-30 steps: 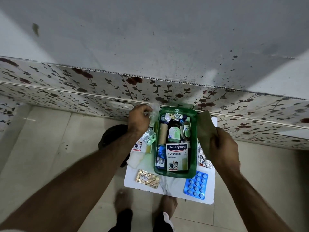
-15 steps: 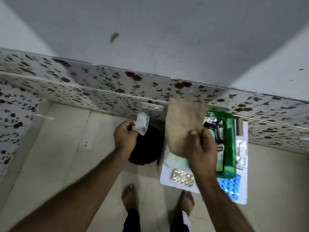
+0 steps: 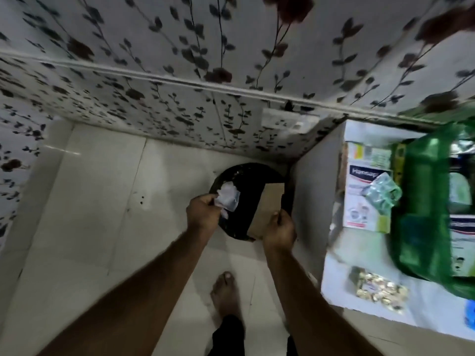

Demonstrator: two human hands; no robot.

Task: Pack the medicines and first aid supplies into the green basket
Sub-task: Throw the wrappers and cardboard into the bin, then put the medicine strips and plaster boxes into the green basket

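My left hand (image 3: 204, 214) is closed on a crumpled clear plastic wrapper (image 3: 228, 196); my right hand (image 3: 279, 228) pinches the near edge of a flat brown paper piece (image 3: 266, 208). Both are held over a round black bin (image 3: 246, 181) on the pale tiled floor (image 3: 97, 201), which reads as discarding scraps rather than packing. To the right, a low white table (image 3: 334, 278) carries the green translucent plastic basket (image 3: 424, 214), already holding bottles and boxes, blurred. Left of the basket lie a white Hansaplast plaster box (image 3: 359, 201) with a greenish blister strip (image 3: 380, 194) on top, and nearer to me a gold foil tablet strip (image 3: 377, 289); a blue blister pack (image 3: 470, 314) shows at the frame edge. I judge these items light. The box is stiff and best gripped across its long sides; the strips are thin, slippery and bendable, so I would lift them by an edge.
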